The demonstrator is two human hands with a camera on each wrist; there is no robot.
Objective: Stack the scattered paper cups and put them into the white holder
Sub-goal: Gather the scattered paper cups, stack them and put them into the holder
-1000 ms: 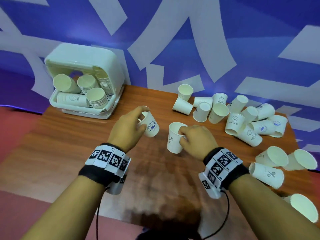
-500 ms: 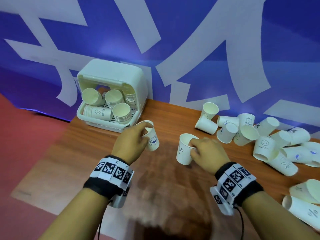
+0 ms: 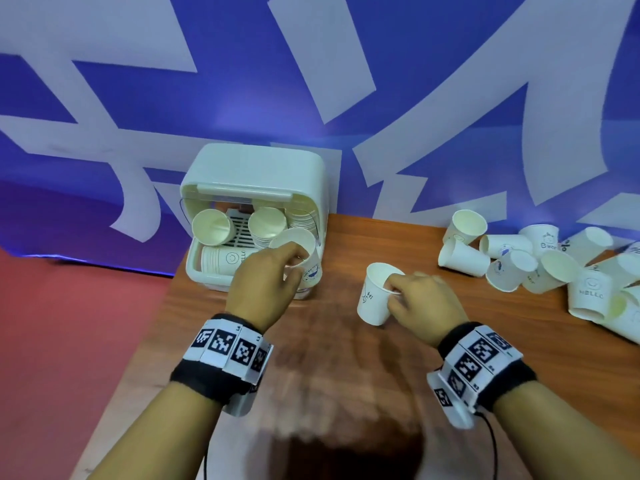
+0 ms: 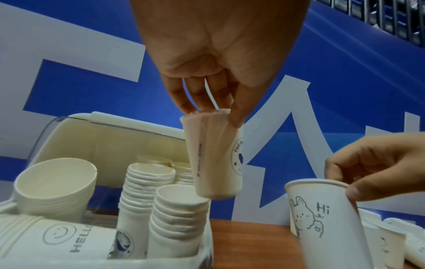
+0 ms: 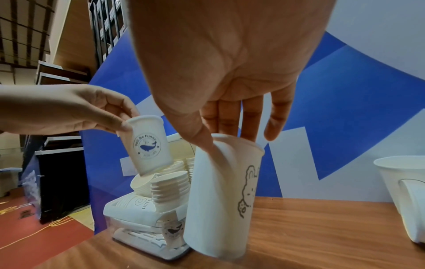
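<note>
My left hand pinches the rim of a whale-print paper cup and holds it in the air just above the front right stack of cups in the white holder. My right hand pinches the rim of a rabbit "Hi" cup, held low over the table, right of the holder. The holder's lid is raised; several stacks and one lying "HELLO" cup fill it.
Several loose cups lie and stand scattered at the table's far right. The wooden table ends at the left beside the holder, with red floor beyond. A blue and white wall stands close behind.
My left hand carried the whale cup away from me until it hangs over the holder's front right stack. The right hand kept its hold on the rabbit cup. The view swung left.
</note>
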